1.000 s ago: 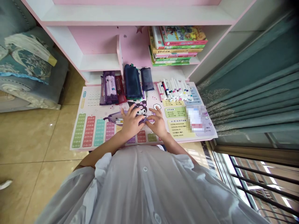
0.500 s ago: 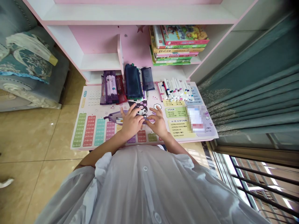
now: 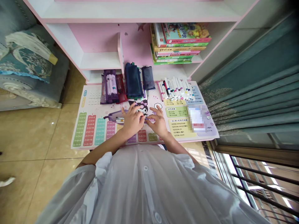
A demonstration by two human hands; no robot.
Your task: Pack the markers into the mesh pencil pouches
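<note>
A purple see-through pencil pouch (image 3: 115, 116) with pens inside lies on the printed desk mat (image 3: 93, 124). My left hand (image 3: 132, 120) rests on the pouch's right part, fingers curled over it. My right hand (image 3: 159, 122) is just to the right, its thumb and forefinger pinched at the pouch's right end, the other fingers spread. What the pinch holds is too small to make out.
At the back of the desk stand a purple pouch (image 3: 109, 84), a red one, and two dark blue pouches (image 3: 133, 80). Several markers (image 3: 175, 88) lie in a row to the right. Books (image 3: 179, 43) are stacked on the pink shelf. Curtains hang at the right.
Both hands stay on the pouch; the fingers shift only slightly. The view has tilted a little.
</note>
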